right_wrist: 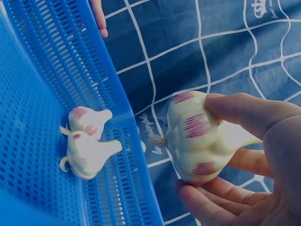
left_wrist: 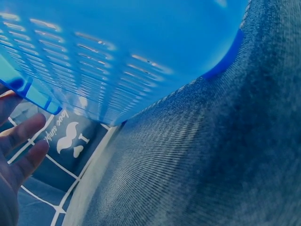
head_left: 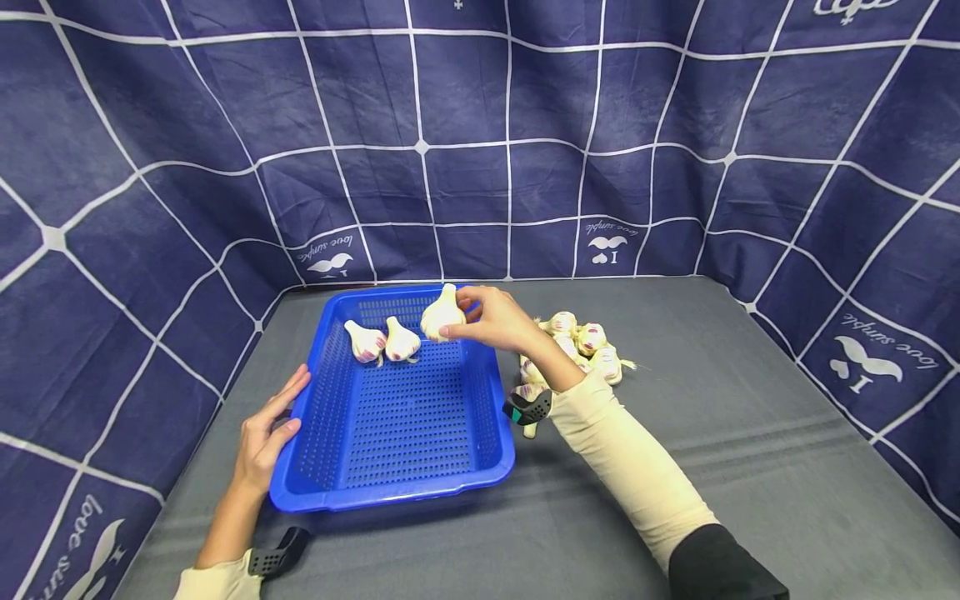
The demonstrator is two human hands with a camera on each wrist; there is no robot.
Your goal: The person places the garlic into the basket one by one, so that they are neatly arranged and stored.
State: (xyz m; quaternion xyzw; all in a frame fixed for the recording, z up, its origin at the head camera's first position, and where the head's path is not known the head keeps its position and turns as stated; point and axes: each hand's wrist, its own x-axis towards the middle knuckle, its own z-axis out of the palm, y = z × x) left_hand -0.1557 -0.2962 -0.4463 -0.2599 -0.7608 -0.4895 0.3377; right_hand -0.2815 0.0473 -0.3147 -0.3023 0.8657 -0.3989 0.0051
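Over the far right part of the blue basket (head_left: 408, 492), my right hand (head_left: 497, 318) holds a garlic bulb (head_left: 442, 315) between thumb and fingers. In the right wrist view this garlic bulb (right_wrist: 197, 136) shows purple patches, with its roots toward the basket. Two more garlic bulbs (head_left: 365, 342) (head_left: 401, 340) lie side by side at the basket's far left end. Along the basket's left rim, my left hand (head_left: 262, 437) rests with its fingers extended. The left wrist view shows the fingers (left_wrist: 30, 129) close by the basket's perforated side.
A pile of garlic bulbs (head_left: 592, 340) lies on the grey table (head_left: 720, 400) right of the basket, partly hidden by my right forearm. A dark blue checked cloth (head_left: 540, 183) hangs around the table's back and sides.
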